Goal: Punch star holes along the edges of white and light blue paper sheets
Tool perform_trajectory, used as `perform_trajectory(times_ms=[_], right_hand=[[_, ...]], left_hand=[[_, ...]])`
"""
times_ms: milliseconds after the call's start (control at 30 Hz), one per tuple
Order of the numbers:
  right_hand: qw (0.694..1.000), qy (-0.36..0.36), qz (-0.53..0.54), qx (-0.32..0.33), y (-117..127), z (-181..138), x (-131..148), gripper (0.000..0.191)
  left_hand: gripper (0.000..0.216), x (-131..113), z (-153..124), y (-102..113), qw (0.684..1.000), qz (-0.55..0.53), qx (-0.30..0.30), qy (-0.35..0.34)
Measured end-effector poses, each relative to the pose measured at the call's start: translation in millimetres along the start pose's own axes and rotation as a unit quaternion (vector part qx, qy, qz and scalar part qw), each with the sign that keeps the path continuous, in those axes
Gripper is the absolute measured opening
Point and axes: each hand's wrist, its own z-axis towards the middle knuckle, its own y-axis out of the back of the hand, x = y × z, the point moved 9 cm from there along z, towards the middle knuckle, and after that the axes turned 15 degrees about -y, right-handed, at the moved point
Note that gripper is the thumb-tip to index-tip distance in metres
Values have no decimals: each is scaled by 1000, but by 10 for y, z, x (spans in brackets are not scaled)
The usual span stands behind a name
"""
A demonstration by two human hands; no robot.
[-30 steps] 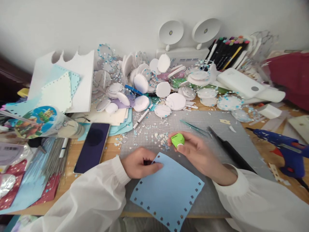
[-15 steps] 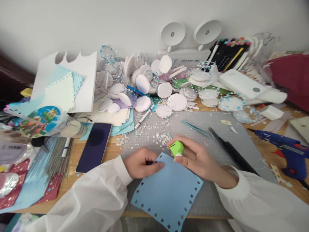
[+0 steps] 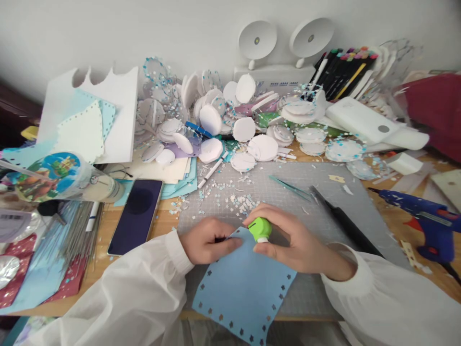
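A sheet of blue paper point(image 3: 245, 283) with flower-shaped holes along its edges hangs over the front of the grey cutting mat point(image 3: 201, 218). My left hand point(image 3: 209, 242) pinches its upper left edge between thumb and fingers. Closed around a small green craft punch point(image 3: 260, 229) is my right hand point(image 3: 291, 238), thumb below and fingers on top. The punch sits at the paper's upper right edge; whether the edge is inside its slot I cannot make out. Small white and blue paper cut-outs point(image 3: 241, 203) are scattered on the mat just beyond my hands.
Tweezers point(image 3: 290, 186) and a black-handled cutting tool point(image 3: 345, 221) lie on the mat's right side. Beyond the mat are a blue glue gun point(image 3: 423, 211) at right and a phone point(image 3: 137, 216) at left. White discs point(image 3: 262, 146) crowd the back, before a twin-headed lamp point(image 3: 257, 41).
The green punch and my right hand have shifted slightly left, closer against the paper's edge. My left hand keeps its pinch. The whole view has also shifted a little.
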Motion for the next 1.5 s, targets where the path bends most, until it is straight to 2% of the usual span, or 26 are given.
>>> perform_trajectory(times_ms=[167,500,733,967,1067,1267,1367,1500], right_hand=[[1000,1,-27,-16,-30,-3,-10,29],[1000,-6,-11,2,-98,33,-61,31],[999,-26,-29,-2,-100,58,-113,29],[999,-24,-29,2,-83,43,-68,25],[999,-30,-22,-4,-73,45,-61,20],[999,-18,-32,-24,-64,41,-65,17],[999,-15,-20,-29,-54,38,-71,17],[999,-17,-5,-34,-30,38,-75,17]], left_hand=[[38,-22,22,13,999,39,-2,-20],[41,-37,56,55,987,154,-16,-28],[40,-52,43,60,985,163,-20,-53],[39,-43,49,15,982,180,10,-55],[40,-72,58,12,976,209,5,-62],[41,-88,55,17,962,267,-10,-53],[40,-88,54,26,966,255,-17,-46],[34,-82,43,48,976,215,-41,-2]])
